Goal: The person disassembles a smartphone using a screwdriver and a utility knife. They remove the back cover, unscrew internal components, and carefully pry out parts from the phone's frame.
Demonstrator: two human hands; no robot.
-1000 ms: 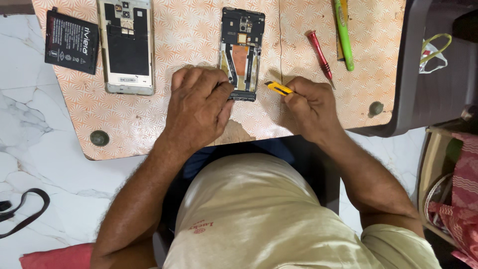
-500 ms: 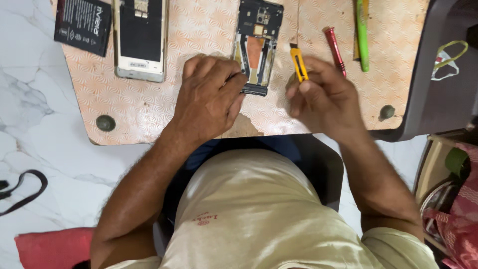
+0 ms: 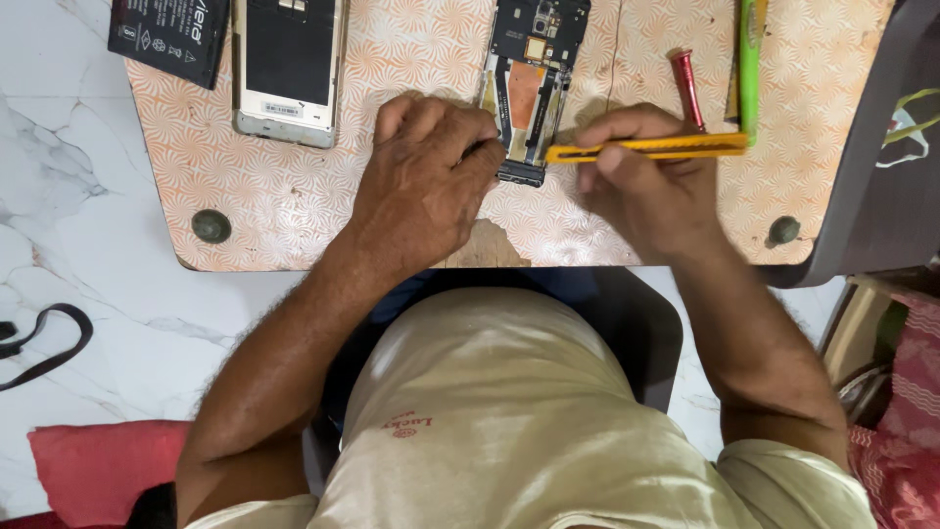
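A dismantled phone frame (image 3: 530, 78) with a dark circuit board lies on the patterned small table (image 3: 294, 206). My left hand (image 3: 423, 181) rests beside it, fingertips pressing on its lower left edge. My right hand (image 3: 646, 191) grips a yellow tool (image 3: 651, 148), held level, with its tip pointing left at the frame's lower right side.
An opened phone body (image 3: 289, 64) and a black battery (image 3: 168, 34) lie at the table's far left. A red screwdriver (image 3: 686, 86) and a green tool (image 3: 750, 64) lie at the far right. A dark chair (image 3: 881, 176) stands to the right, and a black strap (image 3: 49, 343) lies on the marble floor.
My right hand has turned the yellow tool from upright to level, its tip now aimed at the phone frame. My left hand has stayed on the frame's lower edge.
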